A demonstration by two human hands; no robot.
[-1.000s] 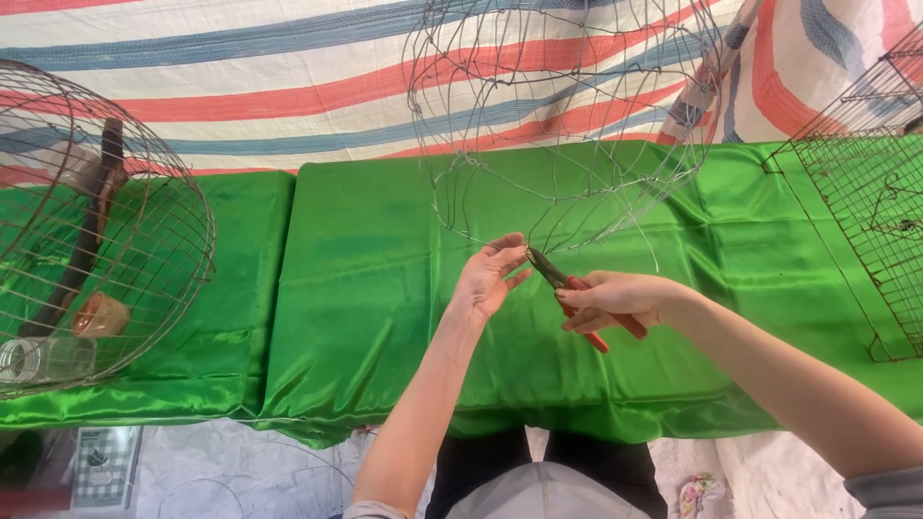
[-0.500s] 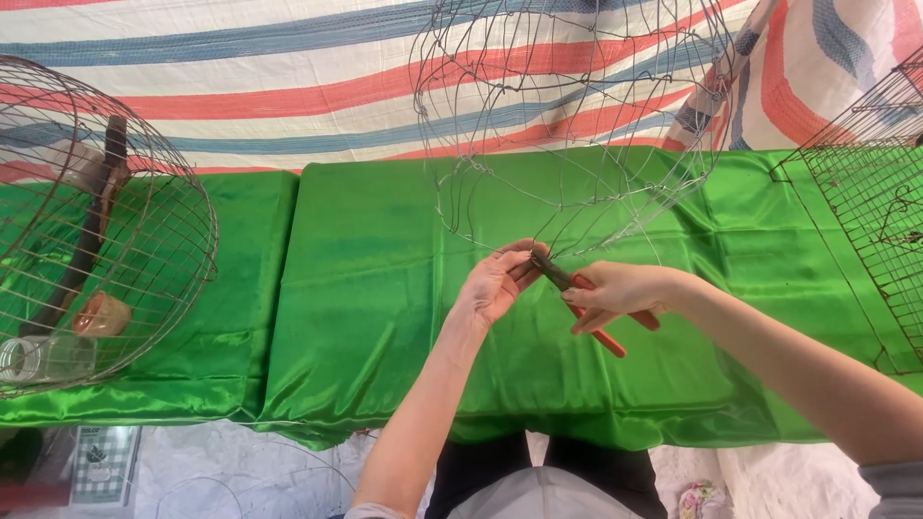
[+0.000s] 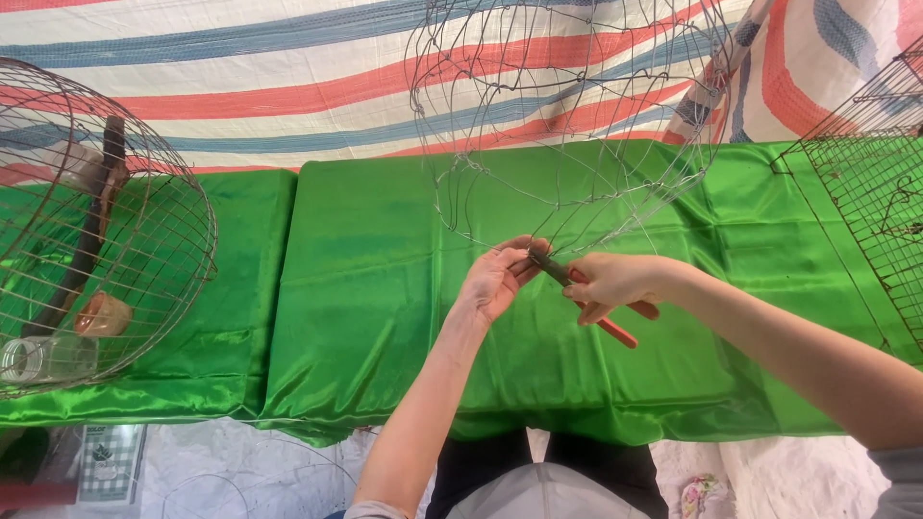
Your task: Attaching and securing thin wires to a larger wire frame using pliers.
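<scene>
At far left a round wire cage (image 3: 106, 231) lies on the green-draped tabletop (image 3: 375, 288), a small clay cup (image 3: 103, 314) inside it. Near the middle, the left hand (image 3: 495, 281) pinches the lower wires of an unfinished wire frame (image 3: 567, 115) between narrowed fingers. Just beside it, the right hand (image 3: 615, 284) grips red-handled pliers (image 3: 586, 293), fingers wrapped round the handles. A square mesh cage (image 3: 875, 202) stands at far right.

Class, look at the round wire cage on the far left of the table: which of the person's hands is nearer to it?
Left. The left hand lies well right of the round cage; the right hand, gripping pliers, is farther right.
</scene>
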